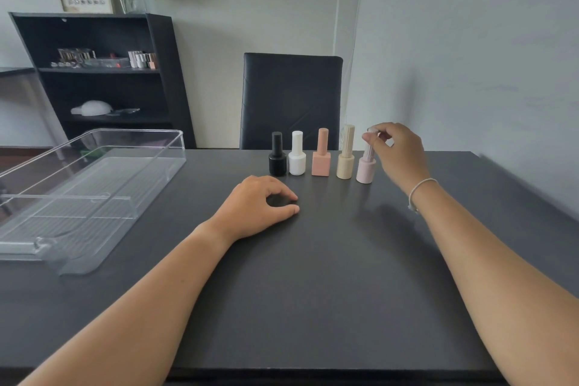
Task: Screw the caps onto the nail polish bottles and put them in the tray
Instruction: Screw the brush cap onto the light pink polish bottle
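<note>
Several nail polish bottles stand in a row near the far edge of the dark table: a black one [277, 157], a white one [297, 155], a peach square one [321, 155], a beige one [346, 154] and a pale lilac one [366, 168] at the right end. My right hand [396, 150] pinches the top of the lilac bottle's cap [369, 147] with fingers and thumb. My left hand [261, 205] rests on the table in front of the black bottle, fingers loosely curled, holding nothing. A clear plastic tray [150, 180] sits at the left with nothing in it.
A black chair [291, 100] stands behind the table's far edge. A black shelf unit [94, 72] with small items is at the back left, a vase of flowers on top. A grey wall runs close along the right.
</note>
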### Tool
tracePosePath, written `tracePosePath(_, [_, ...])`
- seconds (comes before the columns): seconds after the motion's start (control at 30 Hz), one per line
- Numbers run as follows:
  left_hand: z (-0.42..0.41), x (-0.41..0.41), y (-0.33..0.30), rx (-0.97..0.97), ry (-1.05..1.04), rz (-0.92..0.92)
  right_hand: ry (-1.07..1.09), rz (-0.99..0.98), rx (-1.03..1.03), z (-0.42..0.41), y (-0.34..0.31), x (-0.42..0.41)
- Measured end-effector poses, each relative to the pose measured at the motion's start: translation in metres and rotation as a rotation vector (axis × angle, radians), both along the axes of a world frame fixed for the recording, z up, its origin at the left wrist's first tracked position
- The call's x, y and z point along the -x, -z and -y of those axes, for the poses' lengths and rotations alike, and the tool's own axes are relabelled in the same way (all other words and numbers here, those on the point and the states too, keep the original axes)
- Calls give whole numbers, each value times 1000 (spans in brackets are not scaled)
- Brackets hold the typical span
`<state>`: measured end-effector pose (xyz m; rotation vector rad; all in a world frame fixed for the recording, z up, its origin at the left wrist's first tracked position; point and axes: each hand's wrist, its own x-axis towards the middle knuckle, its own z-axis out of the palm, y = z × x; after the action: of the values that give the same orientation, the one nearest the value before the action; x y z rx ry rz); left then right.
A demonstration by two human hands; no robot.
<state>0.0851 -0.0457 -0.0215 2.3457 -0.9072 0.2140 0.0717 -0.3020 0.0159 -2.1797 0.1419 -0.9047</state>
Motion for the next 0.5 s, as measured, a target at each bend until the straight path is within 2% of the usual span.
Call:
tracePosePath(0.3, [0, 2, -3, 8, -16, -34, 25, -7, 26, -3, -3, 5])
tracePosePath(0.5, [-1, 5, -7, 123, -87, -91, 40, 178, 56, -18, -19, 14])
